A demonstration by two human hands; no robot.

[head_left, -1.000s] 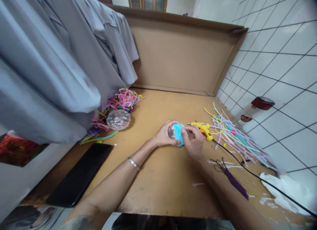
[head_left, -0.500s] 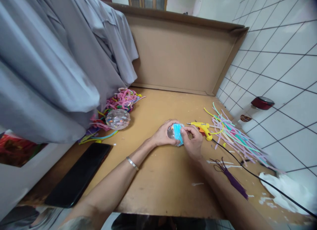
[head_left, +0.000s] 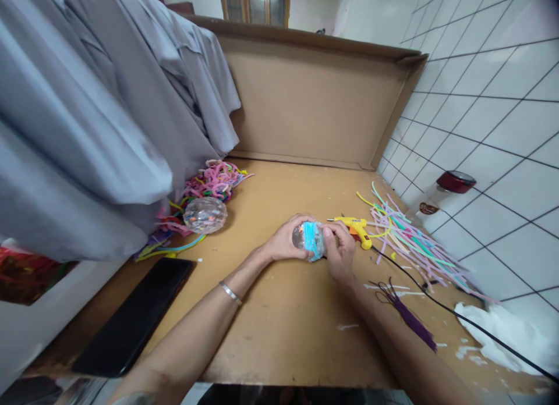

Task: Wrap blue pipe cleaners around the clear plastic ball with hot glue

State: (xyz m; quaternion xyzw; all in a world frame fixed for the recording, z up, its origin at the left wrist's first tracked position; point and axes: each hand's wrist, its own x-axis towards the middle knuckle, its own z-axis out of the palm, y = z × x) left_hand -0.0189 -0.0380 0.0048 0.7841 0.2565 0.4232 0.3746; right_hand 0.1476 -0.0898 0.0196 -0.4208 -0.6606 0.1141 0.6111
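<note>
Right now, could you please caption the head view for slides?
Bare hands handling a transparent, round, blue-banded ball beside a yellow plastic glue gun.

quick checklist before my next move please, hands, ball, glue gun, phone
1. Left hand on the clear ball: ok, curled around its left side.
2. Right hand at the ball: ok, fingertips at its right side.
3. Blue band firmly stuck: cannot tell.
4. Glue gun well away from fingers: not ok, nozzle just beyond the right hand.
5. Nozzle cool: cannot tell.
6. Phone clear of both hands: ok.
</note>
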